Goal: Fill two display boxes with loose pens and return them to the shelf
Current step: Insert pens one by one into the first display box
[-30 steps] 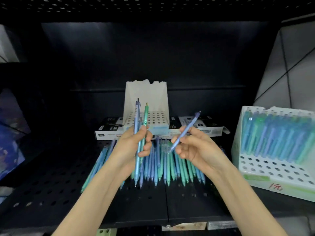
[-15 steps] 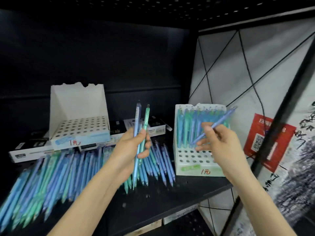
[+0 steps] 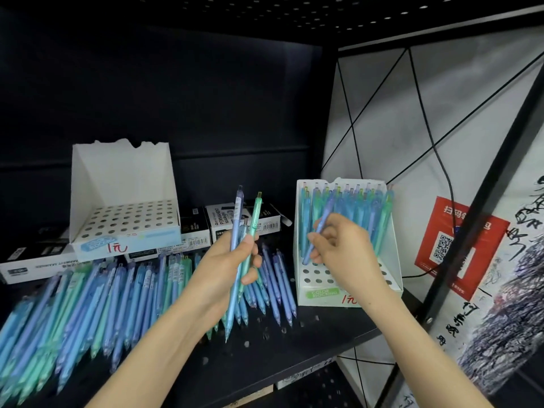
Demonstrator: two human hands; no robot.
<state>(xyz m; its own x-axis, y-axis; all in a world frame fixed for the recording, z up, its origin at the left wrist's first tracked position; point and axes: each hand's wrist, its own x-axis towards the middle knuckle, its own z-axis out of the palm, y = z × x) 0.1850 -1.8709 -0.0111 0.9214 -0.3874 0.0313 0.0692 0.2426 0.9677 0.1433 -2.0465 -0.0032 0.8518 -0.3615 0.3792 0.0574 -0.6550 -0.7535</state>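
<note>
My left hand (image 3: 228, 262) grips a blue pen (image 3: 235, 231) and a green pen (image 3: 253, 219) upright above the shelf. My right hand (image 3: 341, 248) pinches a blue pen (image 3: 319, 231), its tip down over the holes of the right display box (image 3: 321, 293). That white box is mostly filled with blue and green pens standing in rows. An empty white display box (image 3: 123, 201) with a perforated top stands at the back left. Several loose pens (image 3: 112, 295) lie spread across the black shelf (image 3: 265, 357).
Black and white marker cartons (image 3: 223, 222) lie behind the loose pens along the back. A black shelf post (image 3: 482, 195) rises on the right, beside a red QR-code sign (image 3: 459, 245) and cables on a white wall. Another shelf board hangs overhead.
The view swung right, bringing the filled box to the centre. My right hand carried its blue pen from mid-air down to the box's holes. My left hand kept its two pens upright.
</note>
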